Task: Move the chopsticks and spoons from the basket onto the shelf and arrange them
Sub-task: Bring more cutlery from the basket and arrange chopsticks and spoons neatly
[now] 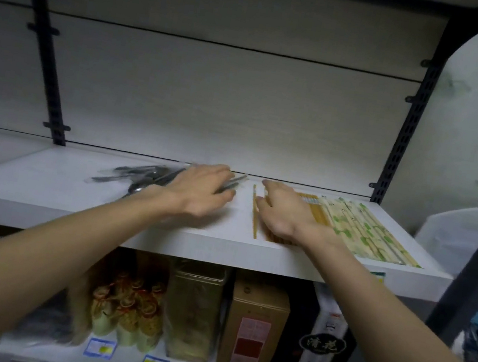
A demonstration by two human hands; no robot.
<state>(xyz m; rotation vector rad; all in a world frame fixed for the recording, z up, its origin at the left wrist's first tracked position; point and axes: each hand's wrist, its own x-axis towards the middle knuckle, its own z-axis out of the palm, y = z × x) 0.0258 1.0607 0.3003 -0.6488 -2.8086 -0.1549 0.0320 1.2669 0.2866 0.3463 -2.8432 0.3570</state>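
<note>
On the white shelf point(43, 181) both hands lay flat. Under the left hand point(198, 190), whose grip was loose with fingers straight, sat the spoons point(141, 176) (wrapped in clear plastic, it seemed), handles poking out past the fingertips. Beneath the right hand point(281, 211), its grip likewise slack, lay brown chopsticks point(254, 211); just right of it were green-patterned packets of chopsticks point(370, 233). Boxes point(251, 330) stood below.

Two bare forearms are seen, entering from seven and five o'clock. No sleeve, watch or ring is worn. The left hand point(198, 191) and right hand point(284, 211) are ungloved, with short nails.
</note>
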